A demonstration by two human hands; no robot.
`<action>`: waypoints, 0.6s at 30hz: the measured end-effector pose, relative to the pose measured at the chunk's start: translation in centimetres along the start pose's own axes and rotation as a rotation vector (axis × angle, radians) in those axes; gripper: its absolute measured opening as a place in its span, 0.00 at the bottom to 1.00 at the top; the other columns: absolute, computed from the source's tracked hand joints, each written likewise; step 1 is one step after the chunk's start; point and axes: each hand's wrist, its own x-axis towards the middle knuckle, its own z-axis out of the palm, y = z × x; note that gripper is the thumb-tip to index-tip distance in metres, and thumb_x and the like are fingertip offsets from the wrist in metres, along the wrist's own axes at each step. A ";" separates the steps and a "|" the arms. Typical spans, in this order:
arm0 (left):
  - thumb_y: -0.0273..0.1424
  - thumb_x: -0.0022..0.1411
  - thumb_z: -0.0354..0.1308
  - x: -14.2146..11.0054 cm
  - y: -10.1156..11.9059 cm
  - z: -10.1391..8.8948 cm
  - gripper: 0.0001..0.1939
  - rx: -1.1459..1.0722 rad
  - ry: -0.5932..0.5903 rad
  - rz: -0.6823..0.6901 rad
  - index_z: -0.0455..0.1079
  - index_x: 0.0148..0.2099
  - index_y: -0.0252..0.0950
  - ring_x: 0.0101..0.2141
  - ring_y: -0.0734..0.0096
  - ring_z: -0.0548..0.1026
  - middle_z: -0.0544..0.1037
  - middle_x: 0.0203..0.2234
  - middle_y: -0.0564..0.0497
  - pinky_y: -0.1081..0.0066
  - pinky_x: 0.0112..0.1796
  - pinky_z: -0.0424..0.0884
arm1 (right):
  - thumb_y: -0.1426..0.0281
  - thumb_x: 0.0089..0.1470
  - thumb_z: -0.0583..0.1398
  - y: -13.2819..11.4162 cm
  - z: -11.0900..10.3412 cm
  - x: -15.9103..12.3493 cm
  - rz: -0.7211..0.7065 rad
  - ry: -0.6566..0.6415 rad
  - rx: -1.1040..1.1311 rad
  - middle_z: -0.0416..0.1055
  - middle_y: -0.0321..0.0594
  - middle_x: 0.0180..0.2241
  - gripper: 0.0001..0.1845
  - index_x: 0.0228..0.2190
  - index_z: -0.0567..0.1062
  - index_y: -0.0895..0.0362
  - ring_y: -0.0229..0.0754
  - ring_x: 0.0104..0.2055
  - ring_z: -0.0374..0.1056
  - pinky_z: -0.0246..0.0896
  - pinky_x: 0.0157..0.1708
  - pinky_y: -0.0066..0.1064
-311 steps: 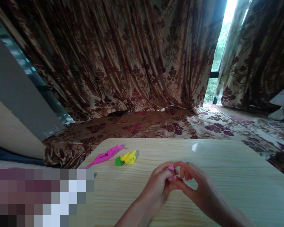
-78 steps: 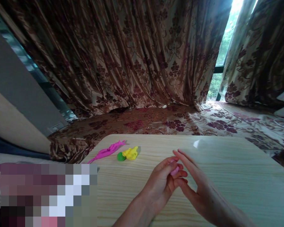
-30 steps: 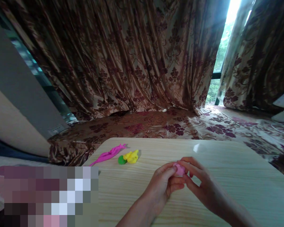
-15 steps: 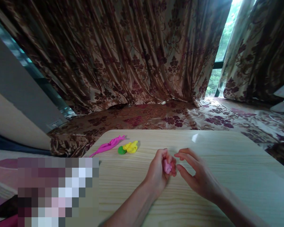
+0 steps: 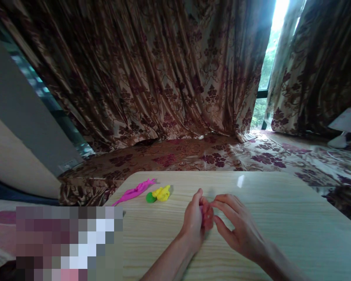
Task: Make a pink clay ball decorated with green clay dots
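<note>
My left hand (image 5: 193, 222) is curled around a lump of pink modelling clay (image 5: 202, 214), and its fingers cover most of it. My right hand (image 5: 236, 224) is just to the right, thumb and fingers apart with nothing between them; its fingertips reach close to the left fingers, and I cannot tell whether they touch. Further left on the table lie a crumpled yellow piece of clay (image 5: 162, 193), a round green piece (image 5: 151, 197) against it, and a long twisted magenta strip (image 5: 136, 191).
The light wooden table (image 5: 286, 218) has rounded far corners. Behind it, patterned cloth covers a ledge below long curtains (image 5: 169, 78). A white lamp (image 5: 348, 121) stands at the far right. A blurred-out patch (image 5: 67, 242) hides the lower left.
My left fingers have closed further over the pink clay, so less of it shows. My right hand has moved slightly left toward it. The whole view has shifted, with the table lower in the picture.
</note>
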 end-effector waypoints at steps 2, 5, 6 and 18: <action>0.44 0.57 0.52 0.4 -0.2 0.0 0.18 -0.013 -0.005 -0.007 0.61 0.25 0.35 0.12 0.82 0.57 0.62 0.12 0.58 0.79 0.15 0.47 | 0.76 0.53 0.56 -0.1 0.0 0.1 0.008 -0.015 -0.007 0.64 0.45 0.46 0.21 0.50 0.65 0.54 0.47 0.47 0.61 0.59 0.46 0.42; 0.41 0.59 0.51 0.5 -0.4 0.2 0.15 -0.053 -0.072 -0.020 0.66 0.32 0.33 0.17 0.79 0.64 0.66 0.17 0.56 0.78 0.20 0.59 | 0.76 0.52 0.58 0.0 -0.1 0.1 0.032 -0.060 -0.035 0.63 0.45 0.49 0.25 0.52 0.65 0.54 0.48 0.49 0.59 0.57 0.48 0.43; 0.40 0.60 0.50 0.4 -0.4 0.3 0.14 -0.077 -0.117 -0.026 0.67 0.33 0.32 0.19 0.78 0.66 0.68 0.18 0.55 0.77 0.23 0.61 | 0.76 0.51 0.59 0.1 -0.2 0.1 0.043 -0.078 -0.049 0.63 0.44 0.50 0.25 0.51 0.65 0.54 0.49 0.50 0.58 0.57 0.49 0.43; 0.37 0.64 0.46 -0.9 0.0 -0.3 0.16 -0.197 -0.374 -0.188 0.70 0.41 0.30 0.30 0.72 0.74 0.76 0.30 0.47 0.75 0.34 0.66 | 0.74 0.55 0.57 0.1 0.2 0.4 0.094 -0.193 -0.127 0.68 0.43 0.40 0.11 0.42 0.68 0.57 0.47 0.41 0.60 0.59 0.42 0.43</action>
